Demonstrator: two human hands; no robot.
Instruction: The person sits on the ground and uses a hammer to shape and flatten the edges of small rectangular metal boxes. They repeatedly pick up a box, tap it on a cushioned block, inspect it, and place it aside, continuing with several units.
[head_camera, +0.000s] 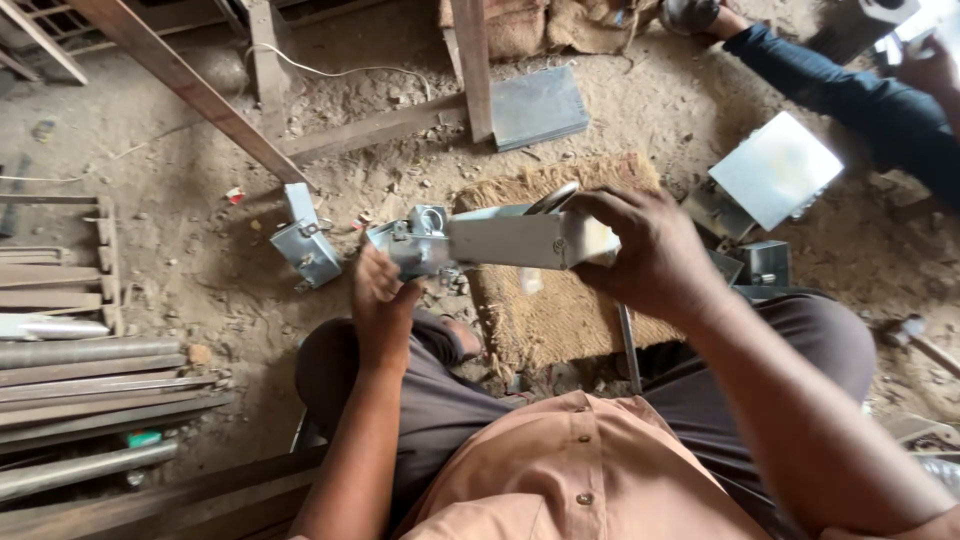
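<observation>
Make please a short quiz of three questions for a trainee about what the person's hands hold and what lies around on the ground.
1. True or false: both hands hold the same grey metal box section.
2. Which hand grips the open end of the box section, the left hand or the right hand?
3. Multiple choice: the woven mat lies
A. under the metal rods
B. on the dirt ground, below the held piece
C. on the flat metal plate

Key
1. True: each hand is at one end of it.
2. The right hand; the left hand is at the end with the small bracket.
3. B
</observation>
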